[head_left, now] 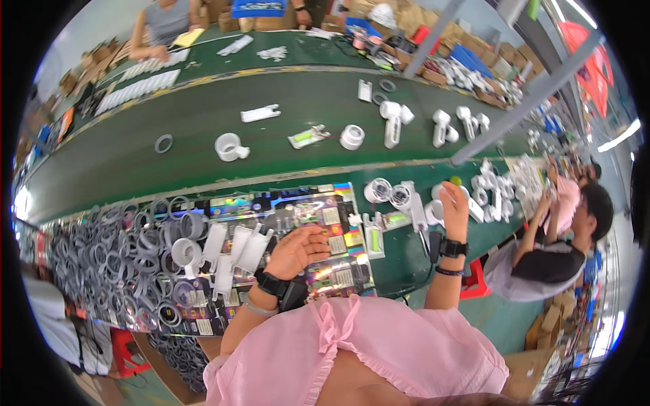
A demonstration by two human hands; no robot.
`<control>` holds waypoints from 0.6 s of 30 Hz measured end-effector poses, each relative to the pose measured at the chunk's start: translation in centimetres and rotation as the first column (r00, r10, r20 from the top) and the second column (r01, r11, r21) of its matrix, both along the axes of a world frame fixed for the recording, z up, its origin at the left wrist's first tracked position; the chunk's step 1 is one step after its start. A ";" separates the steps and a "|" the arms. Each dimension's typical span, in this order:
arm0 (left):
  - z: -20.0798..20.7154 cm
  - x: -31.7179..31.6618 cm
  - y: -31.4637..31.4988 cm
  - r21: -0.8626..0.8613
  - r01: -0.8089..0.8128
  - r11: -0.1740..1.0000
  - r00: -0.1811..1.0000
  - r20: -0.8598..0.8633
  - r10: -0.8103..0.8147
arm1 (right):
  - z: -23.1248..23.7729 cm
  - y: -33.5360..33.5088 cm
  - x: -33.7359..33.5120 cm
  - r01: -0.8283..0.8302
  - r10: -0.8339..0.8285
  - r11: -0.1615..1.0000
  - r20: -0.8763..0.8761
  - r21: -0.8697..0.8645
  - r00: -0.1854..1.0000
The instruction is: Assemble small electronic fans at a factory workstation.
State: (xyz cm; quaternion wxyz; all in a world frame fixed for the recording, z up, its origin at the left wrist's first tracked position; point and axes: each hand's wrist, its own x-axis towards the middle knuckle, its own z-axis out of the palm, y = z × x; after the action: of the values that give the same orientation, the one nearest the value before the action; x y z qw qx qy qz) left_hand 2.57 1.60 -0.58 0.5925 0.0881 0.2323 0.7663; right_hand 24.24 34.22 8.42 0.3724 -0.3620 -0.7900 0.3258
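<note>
Left hand (pixel 296 252) above a patterned sheet (pixel 347 279), right hand (pixel 455 203) beside white parts

At the lower centre of the frame is the person's pink top (pixel 406 331); a carton of grey rings (pixel 179 362) sits at lower left. The left hand, near the centre, is palm-inward with its fingers loosely bent and slightly apart, gripping nothing. Flat white covers (pixel 252 250) lie just to its left, beside a white round housing (pixel 194 260) and a broad heap of grey rings (pixel 122 264) filling the left of the frame.

The right hand, right of centre, is raised with its fingers bent. A white piece (pixel 433 212) is next to its palm side; whether the fingers clamp it cannot be told. To its left are a white frame with a green cell (pixel 374 238), a long white handle (pixel 417 211) and two round white heads (pixel 389 193); to its right is a cluster of white parts (pixel 497 193). At the right edge, another person in a black and grey shirt (pixel 545 267) sits facing the bench.

Beyond, a green belt (pixel 196 122) crosses the frame, carrying a white drum (pixel 352 137) and a forked white piece (pixel 260 113). At upper left, a person in a grey top (pixel 167 22) reaches toward rows of white pieces (pixel 139 90).
</note>
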 end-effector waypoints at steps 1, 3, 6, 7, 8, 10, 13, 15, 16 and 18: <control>0.0 0.0 0.1 0.008 0.028 1.000 0.999 0.031 -0.028 | 0.8 -0.5 -0.8 -0.039 0.039 0.999 0.014 -0.025 0.999; -0.2 -0.1 0.3 -0.030 0.037 0.999 0.999 0.032 -0.036 | 2.0 -1.8 -3.5 -0.106 0.106 0.994 0.005 0.001 0.994; -0.4 -0.4 -0.4 -0.011 0.020 1.000 1.000 0.013 -0.020 | 5.5 -5.7 -9.7 -0.475 0.486 0.874 0.151 -0.106 0.861; -0.3 -0.4 -0.4 -0.011 0.023 1.000 0.999 0.025 -0.023 | 7.1 -7.4 -11.9 -0.601 0.609 0.792 0.191 -0.103 0.770; -0.5 -0.4 -0.4 -0.015 0.023 1.000 0.999 0.036 -0.023 | 8.1 -9.0 -14.2 -0.694 0.690 0.715 0.250 -0.087 0.680; -0.9 -0.4 -0.6 -0.011 -0.001 1.000 0.999 0.033 0.001 | 9.0 -11.7 -19.2 -0.826 0.810 0.552 0.312 -0.117 0.497; -1.6 -0.3 -0.8 -0.011 -0.008 1.000 0.999 0.032 0.008 | 6.4 -14.7 -27.6 -0.882 0.868 0.439 0.334 -0.171 0.367; -1.4 -0.2 -0.7 -0.032 -0.002 0.999 1.000 0.031 0.003 | 4.1 -16.6 -33.0 -0.921 0.835 0.388 0.437 -0.039 0.334; -1.6 -0.2 -0.2 -0.016 0.024 1.000 0.999 0.030 -0.023 | 1.9 -16.6 -35.8 -0.931 0.837 0.353 0.414 0.094 0.358; -2.0 -0.2 0.1 -0.022 0.028 0.999 0.998 0.063 -0.027 | -0.8 -18.0 -40.3 -0.894 0.767 0.424 0.466 0.148 0.441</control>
State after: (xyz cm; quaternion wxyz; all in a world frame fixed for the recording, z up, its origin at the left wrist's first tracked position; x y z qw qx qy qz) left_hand 2.42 1.70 -2.53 0.6110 0.0604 0.2212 0.7577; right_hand -16.04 16.27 7.63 0.0824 0.1139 -0.9590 0.2460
